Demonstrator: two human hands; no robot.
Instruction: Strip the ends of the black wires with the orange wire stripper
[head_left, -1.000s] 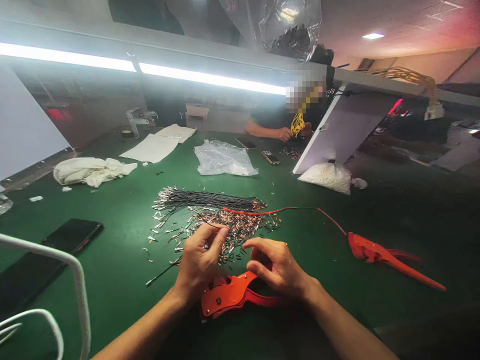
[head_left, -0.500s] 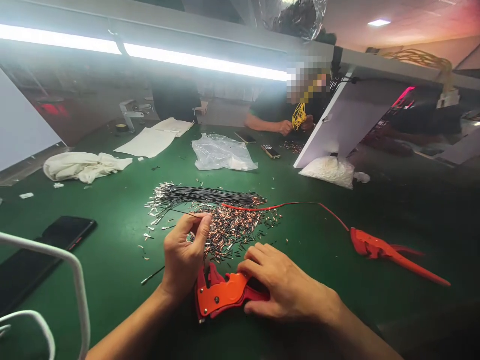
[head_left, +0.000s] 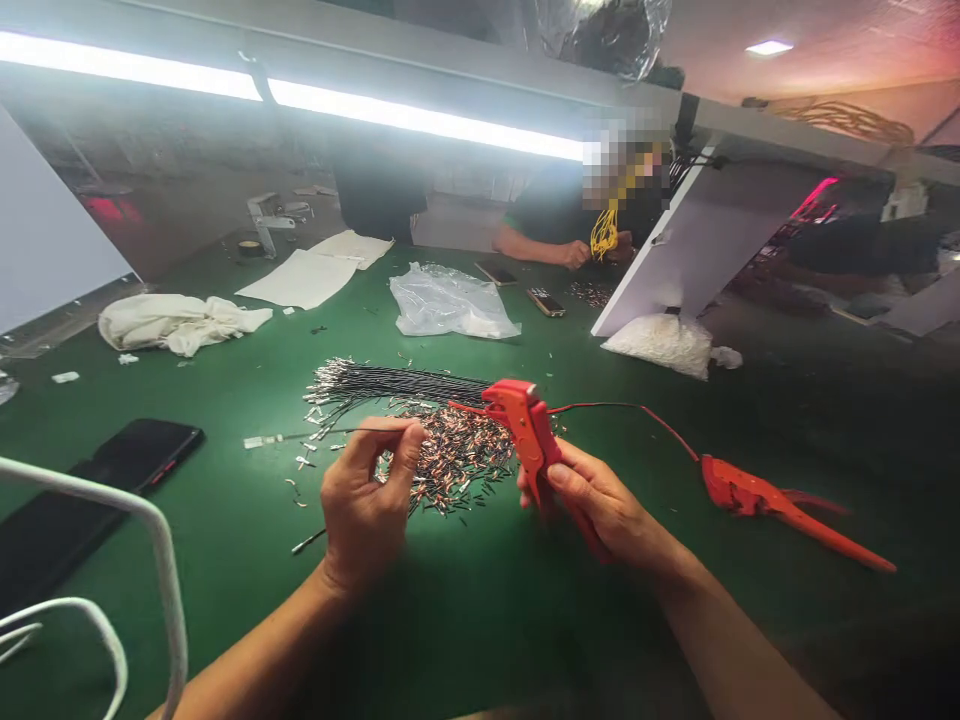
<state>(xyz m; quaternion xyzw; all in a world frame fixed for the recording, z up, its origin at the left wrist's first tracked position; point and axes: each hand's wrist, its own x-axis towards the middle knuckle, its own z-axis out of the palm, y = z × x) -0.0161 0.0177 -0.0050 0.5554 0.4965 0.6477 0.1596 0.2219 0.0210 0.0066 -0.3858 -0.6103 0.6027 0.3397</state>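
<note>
Red stripper (head_left: 529, 430) — now lifted off table (head_left: 225, 520) by right hand (head_left: 600, 500).

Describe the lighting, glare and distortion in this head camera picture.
Head view: a long strip light overhead blows out to white and hazes the far side; wide-angle distortion bends the bench edges; the green table darkens toward the near right; the left hand, pinching a thin wire, and the right hand, gripping a red stripper tool, are sharp.
</note>
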